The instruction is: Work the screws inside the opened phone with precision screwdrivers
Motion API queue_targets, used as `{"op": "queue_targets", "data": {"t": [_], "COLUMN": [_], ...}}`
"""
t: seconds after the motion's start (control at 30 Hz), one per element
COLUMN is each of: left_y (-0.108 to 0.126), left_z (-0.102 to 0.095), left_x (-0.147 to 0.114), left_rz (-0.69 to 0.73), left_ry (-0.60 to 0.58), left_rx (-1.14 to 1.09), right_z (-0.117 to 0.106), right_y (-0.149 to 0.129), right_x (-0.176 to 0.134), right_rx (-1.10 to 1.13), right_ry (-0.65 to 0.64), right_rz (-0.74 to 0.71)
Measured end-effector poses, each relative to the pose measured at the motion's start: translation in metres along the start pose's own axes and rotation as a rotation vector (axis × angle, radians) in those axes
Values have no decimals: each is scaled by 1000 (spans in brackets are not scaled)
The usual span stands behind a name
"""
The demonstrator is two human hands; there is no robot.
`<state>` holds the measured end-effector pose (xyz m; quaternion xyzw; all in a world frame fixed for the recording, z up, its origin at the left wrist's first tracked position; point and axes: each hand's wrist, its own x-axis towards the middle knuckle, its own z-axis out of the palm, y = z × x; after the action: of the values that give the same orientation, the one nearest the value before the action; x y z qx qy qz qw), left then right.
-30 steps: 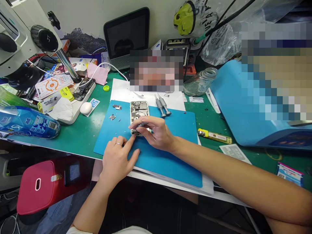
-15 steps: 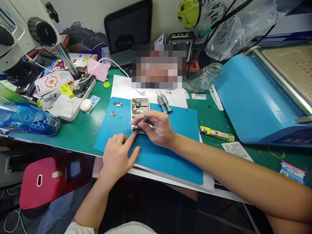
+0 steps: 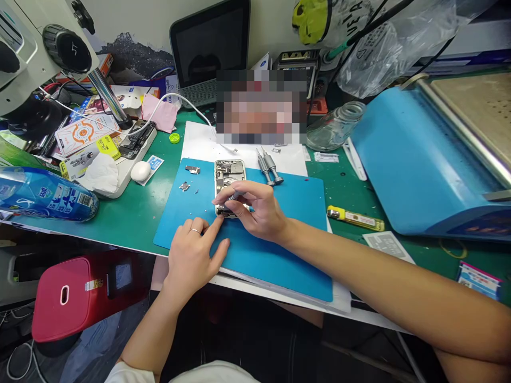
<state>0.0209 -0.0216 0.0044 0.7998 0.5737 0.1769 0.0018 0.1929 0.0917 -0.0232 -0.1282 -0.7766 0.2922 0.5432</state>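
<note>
On the blue mat (image 3: pixel 287 266), phone (image 3: pixel 230 170) lies open. My right hand (image 3: pixel 263 214) pinches a screwdriver (image 3: pixel 236 195) over its near end; left hand (image 3: pixel 191 258), loosely spread, forefinger at the edge, probably to stop sliding.

Ahead of me: pale grey painted wall (image 3: pixel 131 18) with a rough, dark, flaking patch (image 3: pixel 138 56) | before me: wide workbench (image 3: pixel 120 226) with a smooth green top | below, right: slanting grey metal bar (image 3: pixel 408 349) | beneath: dark, shadowed floor (image 3: pixel 351 367) | light: pale, fairly even over the benchtop
</note>
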Motion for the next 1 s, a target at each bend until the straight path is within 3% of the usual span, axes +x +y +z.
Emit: {"op": "queue_targets", "data": {"t": [0.23,0.53,1.0], "left_y": [1,0,1], "left_z": [-1,0,-1], "left_x": [0,1,0], "left_rz": [8,9,9], "left_ry": [9,22,14], "left_rx": [2,-13,2], "right_z": [-3,-9,-8], "right_y": [-2,-5,-2], "right_x": [2,12,10], "right_rx": [-25,-256,-220], "right_ry": [-33,14,15], "right_rz": [-34,-165,-168]}}
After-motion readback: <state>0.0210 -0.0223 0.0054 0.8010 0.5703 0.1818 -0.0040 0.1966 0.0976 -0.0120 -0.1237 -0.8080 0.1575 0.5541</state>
